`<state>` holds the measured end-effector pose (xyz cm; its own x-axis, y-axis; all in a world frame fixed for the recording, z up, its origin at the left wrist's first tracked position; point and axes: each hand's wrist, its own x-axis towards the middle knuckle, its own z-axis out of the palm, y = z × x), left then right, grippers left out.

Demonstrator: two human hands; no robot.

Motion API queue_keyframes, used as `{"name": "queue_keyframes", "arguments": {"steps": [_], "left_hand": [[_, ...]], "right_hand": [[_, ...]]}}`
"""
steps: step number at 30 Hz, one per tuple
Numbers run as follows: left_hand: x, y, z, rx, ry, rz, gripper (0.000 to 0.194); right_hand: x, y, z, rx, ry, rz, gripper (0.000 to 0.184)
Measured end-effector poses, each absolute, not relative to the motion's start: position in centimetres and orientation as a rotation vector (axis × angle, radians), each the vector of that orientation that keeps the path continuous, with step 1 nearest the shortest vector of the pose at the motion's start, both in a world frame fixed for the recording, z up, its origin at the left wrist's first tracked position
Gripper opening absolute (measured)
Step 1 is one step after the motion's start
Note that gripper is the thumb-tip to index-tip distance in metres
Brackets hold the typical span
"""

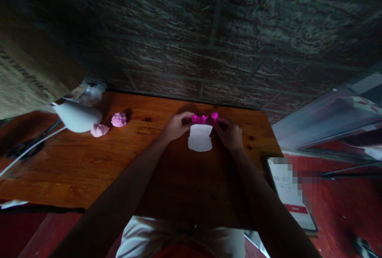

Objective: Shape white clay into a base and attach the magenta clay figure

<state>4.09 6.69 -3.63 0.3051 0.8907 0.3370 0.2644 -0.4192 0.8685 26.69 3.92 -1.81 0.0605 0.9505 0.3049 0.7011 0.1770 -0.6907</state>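
My left hand (176,127) reaches to the back of the wooden table, thumb and fingertips closed around the left end of a small bright pink piece with star-like shapes (199,119). Just right of it stands a pink ball-topped piece (214,116), its lower part between the fingers of my right hand (230,134). Whether the pink parts are joined is too small to tell. Between my hands, a thin white flat sheet with uneven edges (199,138) lies on the table, directly in front of the pink pieces.
Two pale pink crumpled lumps (119,119) lie at left beside a white rounded device (78,115) with a cable. Black scissors (25,148) and a cardboard box (32,67) are farther left. A phone (291,194) rests at the table's right edge. A brick-patterned wall (185,63) rises behind.
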Motion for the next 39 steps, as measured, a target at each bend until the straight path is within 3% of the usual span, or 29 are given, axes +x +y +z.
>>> {"name": "queue_keyframes", "arguments": {"steps": [15,18,22,25,30,39], "left_hand": [[4.0,6.5,-3.5,1.811,1.008,1.143,0.024],[4.0,6.5,-3.6,1.799,0.997,1.159,0.023],[4.0,6.5,-3.4,1.797,0.983,1.165,0.022],[4.0,6.5,-3.3,1.795,0.953,1.164,0.02],[4.0,6.6,-3.6,1.791,0.932,1.194,0.019],[4.1,6.7,-3.5,1.768,0.925,1.212,0.024]], "right_hand": [[28.7,2.0,-1.5,-1.651,-1.639,0.397,0.017],[29.3,1.9,-1.2,-1.643,-1.637,0.455,0.024],[30.4,1.7,1.1,-1.699,-1.614,0.339,0.045],[29.8,2.8,4.0,-1.54,-1.748,0.247,0.035],[26.9,7.9,7.0,-1.352,-2.137,0.595,0.03],[25.4,12.7,5.6,-1.509,-2.232,0.994,0.03]]}}
